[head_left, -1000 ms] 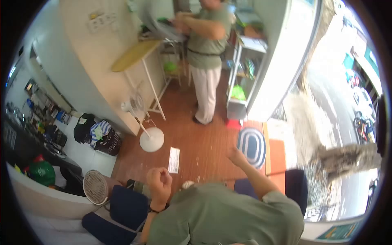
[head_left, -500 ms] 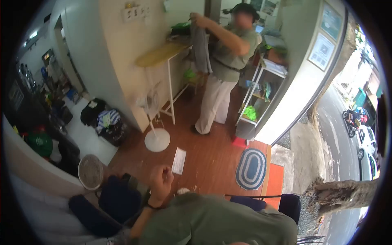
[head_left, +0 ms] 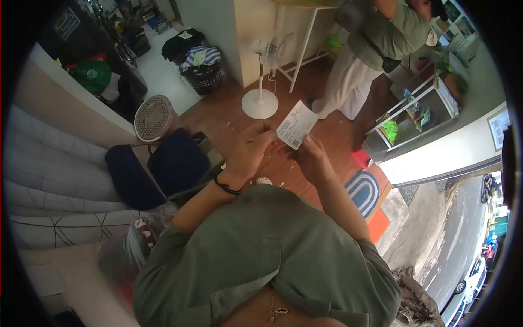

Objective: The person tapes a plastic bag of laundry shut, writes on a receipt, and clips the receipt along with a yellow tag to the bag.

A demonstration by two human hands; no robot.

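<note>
A printed paper slip (head_left: pixel 297 124) is held up in front of me, tilted, with its lettering towards me. My right hand (head_left: pixel 313 159) grips its lower right edge, thumb on top. The fingers of my left hand (head_left: pixel 251 153) are curled, and their tips meet the slip's left edge. A dark bracelet (head_left: pixel 227 186) circles my left wrist. Below the hands, the tip of a light patterned shoe (head_left: pixel 263 180) shows on the brown floor.
A co-worker (head_left: pixel 376 49) stands ahead by an ironing board (head_left: pixel 305 3) and a shelf (head_left: pixel 422 117). Nearby are a standing fan (head_left: pixel 260 103), dark blue chair (head_left: pixel 177 161), round fan grille (head_left: pixel 153 117), laundry basket (head_left: pixel 202 76) and oval mat (head_left: pixel 362 191). The street (head_left: pixel 460 229) lies right.
My view has tilted down and turned. My right hand has come into sight, gripping the slip. My left hand now meets the slip's edge, where before they appeared apart. The co-worker's raised grey cloth has left view.
</note>
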